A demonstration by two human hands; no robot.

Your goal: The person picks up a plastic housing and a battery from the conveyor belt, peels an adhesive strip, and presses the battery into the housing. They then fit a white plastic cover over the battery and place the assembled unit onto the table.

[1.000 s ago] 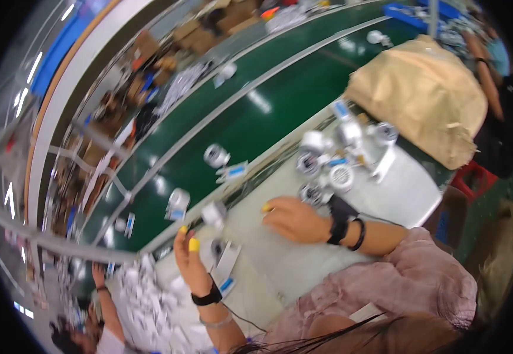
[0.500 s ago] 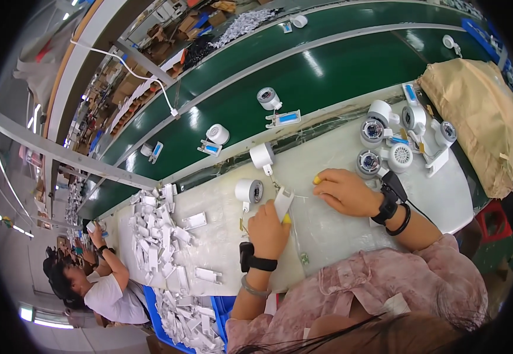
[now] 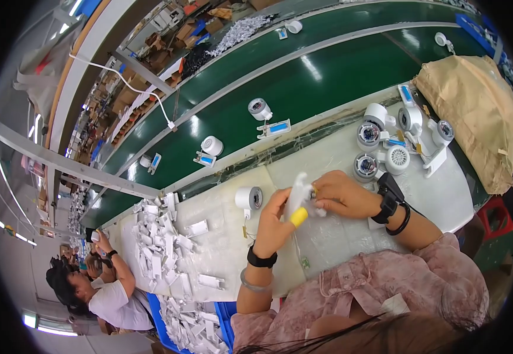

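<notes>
Between my hands is a white plastic unit [image 3: 298, 196], smeared by motion, so its exact shape is hard to read. My left hand [image 3: 273, 223] is closed round its near left side, with a yellow finger cot [image 3: 298, 217] on the thumb. From the right, the fingers of my right hand [image 3: 346, 194] pinch a small part at its edge. Left of my left hand, a white round lamp-like head [image 3: 248, 198] stands on the table [image 3: 224, 203], a thin wire hanging from it.
Loose white rectangular housings [image 3: 159, 236] are heaped at the left, above a blue bin [image 3: 224, 321] of more. Several round heads [image 3: 398, 159] cluster at right beside a brown paper sack [image 3: 466, 118]. Beyond runs a green conveyor [image 3: 227, 121] carrying units. A co-worker [image 3: 117, 301] sits far left.
The round head that lay ahead of my left hand has left the table. My left hand has risen and met my right hand at the white unit. Conveyor units have shifted slightly left.
</notes>
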